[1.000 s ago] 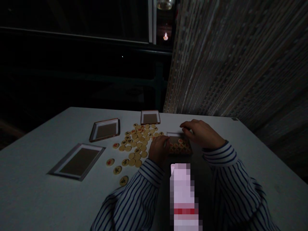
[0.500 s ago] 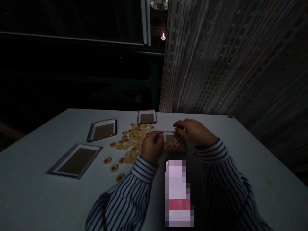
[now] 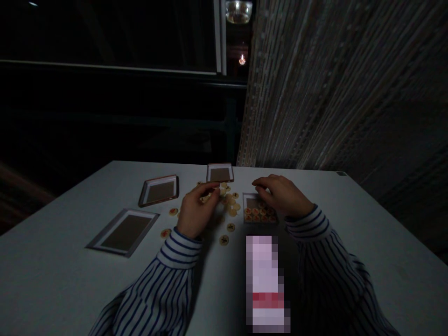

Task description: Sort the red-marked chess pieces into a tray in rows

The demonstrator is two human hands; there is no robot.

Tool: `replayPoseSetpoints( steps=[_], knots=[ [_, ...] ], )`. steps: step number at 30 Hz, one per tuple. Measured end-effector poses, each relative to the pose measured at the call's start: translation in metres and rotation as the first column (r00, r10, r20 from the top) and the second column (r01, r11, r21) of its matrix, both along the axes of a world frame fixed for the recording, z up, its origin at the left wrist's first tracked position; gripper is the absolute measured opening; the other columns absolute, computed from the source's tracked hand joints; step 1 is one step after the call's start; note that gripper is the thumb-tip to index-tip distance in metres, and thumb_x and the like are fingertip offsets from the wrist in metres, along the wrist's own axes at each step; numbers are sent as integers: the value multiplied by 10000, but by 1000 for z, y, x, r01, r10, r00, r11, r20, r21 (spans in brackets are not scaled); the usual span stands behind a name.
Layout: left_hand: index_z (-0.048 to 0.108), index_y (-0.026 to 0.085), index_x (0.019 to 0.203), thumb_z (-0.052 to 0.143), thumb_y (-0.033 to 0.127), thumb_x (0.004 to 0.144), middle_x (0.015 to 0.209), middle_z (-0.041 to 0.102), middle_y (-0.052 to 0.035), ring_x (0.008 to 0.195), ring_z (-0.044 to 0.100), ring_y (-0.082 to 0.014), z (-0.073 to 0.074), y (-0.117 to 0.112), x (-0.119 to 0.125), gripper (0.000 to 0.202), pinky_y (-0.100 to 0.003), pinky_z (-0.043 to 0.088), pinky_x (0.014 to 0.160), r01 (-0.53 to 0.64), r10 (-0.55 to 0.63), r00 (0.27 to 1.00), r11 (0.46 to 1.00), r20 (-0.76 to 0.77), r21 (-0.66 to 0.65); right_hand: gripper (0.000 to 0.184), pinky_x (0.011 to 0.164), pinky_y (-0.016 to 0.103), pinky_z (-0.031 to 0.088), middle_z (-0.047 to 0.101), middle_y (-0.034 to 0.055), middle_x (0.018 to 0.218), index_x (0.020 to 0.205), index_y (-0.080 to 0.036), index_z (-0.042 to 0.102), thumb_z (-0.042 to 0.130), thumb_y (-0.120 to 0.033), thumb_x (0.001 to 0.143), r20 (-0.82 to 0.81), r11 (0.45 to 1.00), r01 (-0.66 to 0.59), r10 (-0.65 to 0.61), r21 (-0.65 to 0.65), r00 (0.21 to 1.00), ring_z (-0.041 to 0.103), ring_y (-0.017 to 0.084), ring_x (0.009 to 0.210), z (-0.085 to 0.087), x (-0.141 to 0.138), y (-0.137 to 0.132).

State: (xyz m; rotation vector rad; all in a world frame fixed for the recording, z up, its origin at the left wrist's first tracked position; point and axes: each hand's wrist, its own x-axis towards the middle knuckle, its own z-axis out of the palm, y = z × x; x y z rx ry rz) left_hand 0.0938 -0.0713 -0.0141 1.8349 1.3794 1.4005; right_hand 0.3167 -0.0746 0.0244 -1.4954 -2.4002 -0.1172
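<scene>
My left hand [image 3: 198, 210] hovers over a loose pile of round Chinese chess pieces [image 3: 231, 203], fingers stretched forward and thumb a little apart. Pieces show through that gap, and its palm hides part of the pile. My right hand [image 3: 285, 193] is above the far right part of a small shallow box [image 3: 251, 201]. Its thumb and forefinger are pinched together; what they hold, if anything, is too dark to make out. Red-marked pieces [image 3: 256, 218] lie in rows along the box's near side. Single pieces [image 3: 224, 240] lie nearer me.
Three more shallow trays stand on the white table [image 3: 70, 275]: one at left [image 3: 122, 232], one behind it [image 3: 159, 191], one at the far edge [image 3: 220, 173]. A lit, blurred-out phone screen [image 3: 264, 266] lies before me. A string curtain [image 3: 297, 93] hangs beyond the table.
My left hand has moved left from the box's edge to over the pile, its fingers now extended. Some pieces have shifted right, closer to the box. My right hand stays above the box.
</scene>
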Motion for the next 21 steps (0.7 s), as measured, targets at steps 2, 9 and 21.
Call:
replayPoseSetpoints(
  steps=[2, 9, 21],
  knots=[
    [652, 137, 961, 560, 374, 750, 909, 683, -70, 843, 621, -181, 6, 0, -12, 330, -314, 485, 806, -52, 53, 999, 998, 2, -17, 316, 842, 315, 398, 662, 50, 1030, 1084, -177, 608, 389, -254, 870, -16, 1000, -4, 4, 12, 1000, 570, 189, 943, -1, -5, 0],
    [668, 148, 938, 573, 371, 719, 862, 695, -49, 788, 631, -172, 7, 8, -61, 327, -282, 506, 755, -195, 195, 981, 980, 1, -50, 308, 831, 314, 417, 669, 57, 994, 1054, -174, 624, 389, -252, 871, -75, 999, -6, 9, 49, 997, 582, 182, 912, -6, -23, -4],
    [652, 142, 968, 536, 381, 732, 944, 689, -79, 858, 635, -199, -30, 31, -128, 356, -317, 499, 798, -262, 270, 962, 956, 45, -129, 322, 809, 301, 421, 672, 81, 963, 1044, -168, 631, 379, -253, 863, 104, 991, -124, 128, -47, 986, 593, 187, 893, 5, -69, 11]
  ],
)
